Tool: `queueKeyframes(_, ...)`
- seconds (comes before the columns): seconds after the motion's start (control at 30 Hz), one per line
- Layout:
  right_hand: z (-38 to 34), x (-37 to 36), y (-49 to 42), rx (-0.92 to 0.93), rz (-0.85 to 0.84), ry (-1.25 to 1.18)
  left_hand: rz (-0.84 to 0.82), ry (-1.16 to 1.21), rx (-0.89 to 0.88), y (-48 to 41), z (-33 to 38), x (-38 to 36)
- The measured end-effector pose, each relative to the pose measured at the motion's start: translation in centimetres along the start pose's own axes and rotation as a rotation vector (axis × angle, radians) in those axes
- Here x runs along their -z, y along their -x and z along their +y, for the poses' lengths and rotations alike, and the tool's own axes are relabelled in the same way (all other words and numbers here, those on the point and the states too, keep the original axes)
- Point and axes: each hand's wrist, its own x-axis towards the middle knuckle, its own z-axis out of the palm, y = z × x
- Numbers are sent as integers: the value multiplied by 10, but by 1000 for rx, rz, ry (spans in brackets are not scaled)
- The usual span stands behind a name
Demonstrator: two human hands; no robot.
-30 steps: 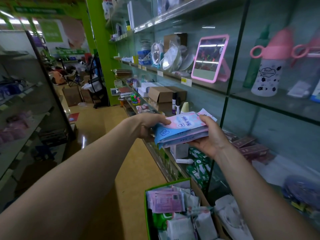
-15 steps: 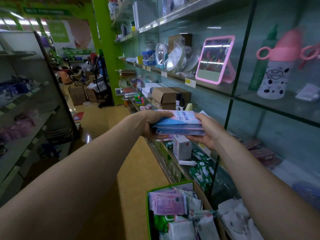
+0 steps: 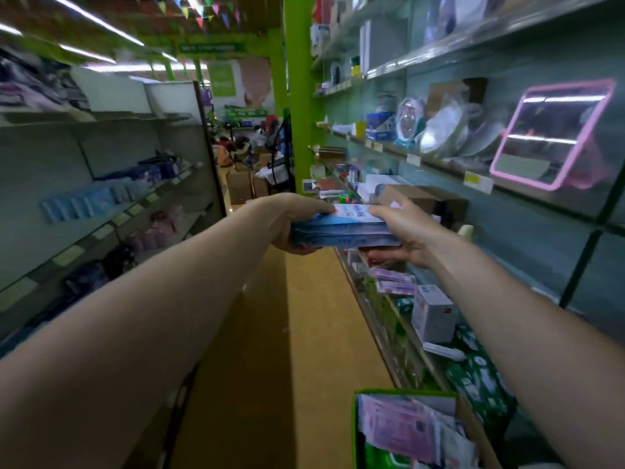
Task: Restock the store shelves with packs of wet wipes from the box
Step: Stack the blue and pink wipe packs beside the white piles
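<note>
Item: one person, seen from the head camera.
- Left forearm (image 3: pixel 135 316): bare, long, runs from the lower left of the frame to centre.
- Right forearm (image 3: pixel 524 333): bare, runs from the lower right edge to centre.
- Left hand (image 3: pixel 291 225), right hand (image 3: pixel 406 231): both bare, fingers uncovered; finer detail lost to blur.
</note>
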Motion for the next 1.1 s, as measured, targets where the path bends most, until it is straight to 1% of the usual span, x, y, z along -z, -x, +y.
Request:
queueKeyframes(0.13,-29,-51,-14,71,-82,77,84,11,-5,3,3,60)
queueKeyframes(0.33,-69,-150,-21,139,-268,151,234,-19,-31,22,-2,157)
queueKeyframes(0.43,-87,-202,-20,204,-303,195,291,-21,4,27,-11,211)
queueKeyframes(0.57,-113,-273,-16,348,-337,289,392,-26,22,41,-25,283)
queueKeyframes(0.73,-139,-363,-1,400,-458,252,494,-29,55,70,-42,371)
queueKeyframes(0.83,-153,-411,15,399,-556,209,553,-36,75,89,-52,416)
queueKeyframes(0.93,-168,-453,37,356,-673,137,637,-18,88,109,-62,455)
queueKeyframes(1.1,-192,-516,62,393,-801,135,772,-10,109,138,-78,510)
